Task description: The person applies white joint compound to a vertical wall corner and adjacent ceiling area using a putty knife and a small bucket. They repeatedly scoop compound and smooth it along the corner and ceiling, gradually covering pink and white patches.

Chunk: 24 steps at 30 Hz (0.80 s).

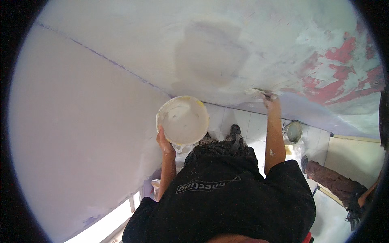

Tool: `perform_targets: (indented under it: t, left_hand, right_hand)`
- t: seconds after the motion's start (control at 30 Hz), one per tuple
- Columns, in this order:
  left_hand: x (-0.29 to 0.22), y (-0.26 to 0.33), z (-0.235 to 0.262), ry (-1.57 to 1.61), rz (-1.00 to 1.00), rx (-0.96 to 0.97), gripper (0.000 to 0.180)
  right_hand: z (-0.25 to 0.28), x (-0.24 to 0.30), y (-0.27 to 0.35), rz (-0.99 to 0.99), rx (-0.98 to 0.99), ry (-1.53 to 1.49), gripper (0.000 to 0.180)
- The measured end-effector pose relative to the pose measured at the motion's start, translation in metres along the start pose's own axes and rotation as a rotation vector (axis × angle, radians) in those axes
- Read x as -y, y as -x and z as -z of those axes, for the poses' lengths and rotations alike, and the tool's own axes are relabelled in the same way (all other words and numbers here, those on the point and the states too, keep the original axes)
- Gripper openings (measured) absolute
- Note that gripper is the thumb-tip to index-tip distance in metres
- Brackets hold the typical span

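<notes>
Right below the camera sat the person's black shirt [227, 202], and out of it rose both bare forearms, so we were looking straight down the body at the tiled floor [251, 125].

The left hand [164, 143] was curled around the lower rim of a round white pail [183, 120], fingers wrapped under the edge, thumb side against the wall of it. The pail was tipped so its open mouth faced up toward the camera, and white paste coated the inside with a yellowish rim at the top right. Held up at chest level like that, it kept the filler close to the working arm, a short trip away, I'd judge.

The right hand [270, 101] was stretched up and out, clenched on the handle of a small putty knife [263, 94]. The blade end was pressed flat to the wall [210, 52], right at the lower edge of a fresh pale patch; the blade itself was too small to make out clearly.

Farther along, that wall carried a broad smooth grey-white skim, and to the right old red paint [340, 69] showed through in ragged streaks. The left wall [81, 121] ran plain and pale into the corner.

Down on the floor stood a small metal bucket [293, 131] near the wall's foot. At the right edge, another person's leg [332, 182] in brown stained trousers stood well apart from the worker's own foot.
</notes>
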<state>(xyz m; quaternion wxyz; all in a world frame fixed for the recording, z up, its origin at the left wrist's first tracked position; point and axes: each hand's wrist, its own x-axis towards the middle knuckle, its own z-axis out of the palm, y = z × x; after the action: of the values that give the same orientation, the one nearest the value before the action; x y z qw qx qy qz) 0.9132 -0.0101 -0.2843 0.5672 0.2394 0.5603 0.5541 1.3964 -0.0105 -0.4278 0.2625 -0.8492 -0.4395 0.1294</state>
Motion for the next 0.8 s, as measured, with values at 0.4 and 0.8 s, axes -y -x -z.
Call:
perform_targets:
  t: [0.4, 0.8]
  left_hand:
    - [0.027, -0.004, -0.056, 0.031, -0.031, 0.032, 0.055]
    - [0.008, 0.06, -0.048, -0.143, -0.036, 0.046, 0.053]
  right_hand:
    - [-0.052, -0.062, 0.031, -0.196, 0.298, -0.298, 0.022]
    - [0.112, 0.03, 0.027, 0.006, -0.167, -0.661, 0.035]
